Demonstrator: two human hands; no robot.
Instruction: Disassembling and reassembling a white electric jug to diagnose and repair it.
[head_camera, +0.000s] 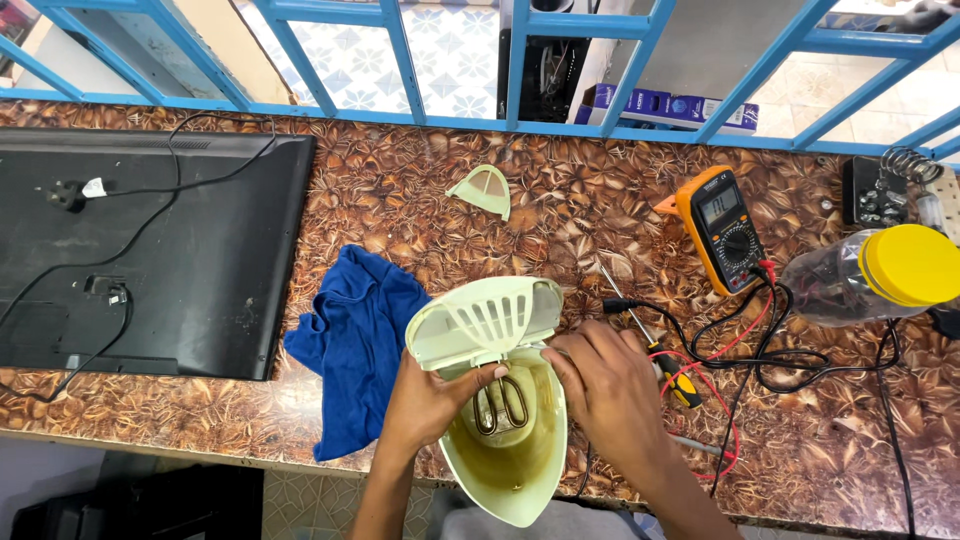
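The pale green electric kettle (510, 440) sits at the near edge of the tabletop (420, 220), mouth up, its coiled heating element (500, 405) showing inside. The slotted lid (485, 322) stands hinged open just above both hands. The left hand (425, 400) wraps the kettle's left rim, its fingers (480, 375) curled over the edge and gripping it. The right hand (605, 385) rests on the right rim, its fingers (565, 355) bent against the lid hinge area; whether they pinch anything there I cannot tell. Just left of the left hand lies a crumpled blue cloth (355, 340). Just right of the right hand lies a screwdriver (650, 340) with a yellow and black handle, among red and black test leads (740, 350). Farther right stands an orange multimeter (722, 228), and beyond it a clear bottle (870, 275) with a yellow cap. A small green cover piece (483, 190) lies well above the fingers. A black flat television (150, 250) lies face down far left.
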